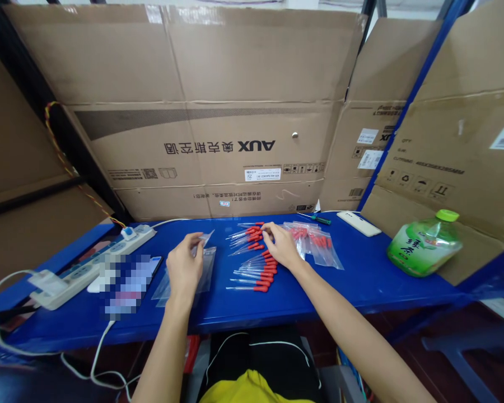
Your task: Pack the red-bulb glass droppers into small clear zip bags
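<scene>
My left hand (186,262) is closed in a pinch on a small clear plastic bag (208,238), which sticks out past the fingertips. Under that hand lie more flat clear bags (206,271) on the blue table. Fingers of my right hand (282,246) are pinched together at the red bulb end of a dropper in the upper group of glass droppers (254,234); the fingertips partly hide the bulb. Nearer me, several more droppers with red bulbs (260,274) lie side by side, bulbs toward the right. Filled bags of red-bulbed droppers (321,246) rest to the right of my right hand.
A white power strip (96,263) with cables and a phone (151,271) occupy the left side. A green-handled screwdriver (319,219) and a white phone-like object (358,223) lie at the back. A green bottle (424,243) stands right. Cardboard (235,67) walls the back.
</scene>
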`<state>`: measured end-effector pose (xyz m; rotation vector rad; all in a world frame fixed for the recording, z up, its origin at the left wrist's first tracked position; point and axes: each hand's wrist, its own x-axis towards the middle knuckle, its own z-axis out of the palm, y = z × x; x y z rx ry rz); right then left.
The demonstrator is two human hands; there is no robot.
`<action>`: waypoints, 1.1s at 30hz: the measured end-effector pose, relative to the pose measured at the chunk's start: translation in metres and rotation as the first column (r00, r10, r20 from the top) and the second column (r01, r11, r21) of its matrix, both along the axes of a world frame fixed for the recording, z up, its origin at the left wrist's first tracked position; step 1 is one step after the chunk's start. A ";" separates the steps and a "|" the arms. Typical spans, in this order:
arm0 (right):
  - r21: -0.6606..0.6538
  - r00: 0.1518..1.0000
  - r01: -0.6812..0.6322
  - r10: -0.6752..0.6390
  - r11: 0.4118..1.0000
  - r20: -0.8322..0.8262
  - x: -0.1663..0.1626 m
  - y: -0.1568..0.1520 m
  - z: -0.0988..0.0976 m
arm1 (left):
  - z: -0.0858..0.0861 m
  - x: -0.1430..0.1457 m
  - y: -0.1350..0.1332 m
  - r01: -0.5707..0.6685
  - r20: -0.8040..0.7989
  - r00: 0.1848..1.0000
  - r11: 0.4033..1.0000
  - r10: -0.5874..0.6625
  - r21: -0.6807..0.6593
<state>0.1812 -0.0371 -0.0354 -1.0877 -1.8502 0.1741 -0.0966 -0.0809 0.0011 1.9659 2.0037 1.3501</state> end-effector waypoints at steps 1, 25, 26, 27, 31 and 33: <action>-0.040 0.998 -0.042 0.040 0.998 -0.056 -0.001 0.001 0.000 | 0.004 0.006 0.001 0.082 -0.007 0.997 0.996 -0.082 0.044; -0.152 0.991 -0.110 0.097 0.982 -0.092 0.002 -0.001 -0.001 | -0.014 -0.018 0.013 -0.066 -0.426 0.902 0.956 -0.065 -0.286; -0.149 0.990 -0.113 0.100 0.982 -0.096 0.002 -0.001 -0.002 | -0.014 -0.018 0.015 -0.090 -0.438 0.896 0.935 -0.075 -0.344; -0.146 0.990 -0.116 0.102 0.983 -0.097 0.002 -0.001 -0.002 | -0.015 -0.019 0.017 -0.095 -0.434 0.896 0.914 -0.095 -0.394; -0.135 0.994 -0.102 0.094 0.986 -0.063 0.002 -0.001 -0.002 | -0.019 -0.025 0.024 -0.033 -0.383 0.914 0.919 -0.131 -0.393; -0.132 0.995 -0.096 0.090 0.987 -0.049 0.001 -0.001 -0.001 | -0.016 -0.027 0.024 -0.030 -0.362 0.926 0.940 -0.101 -0.340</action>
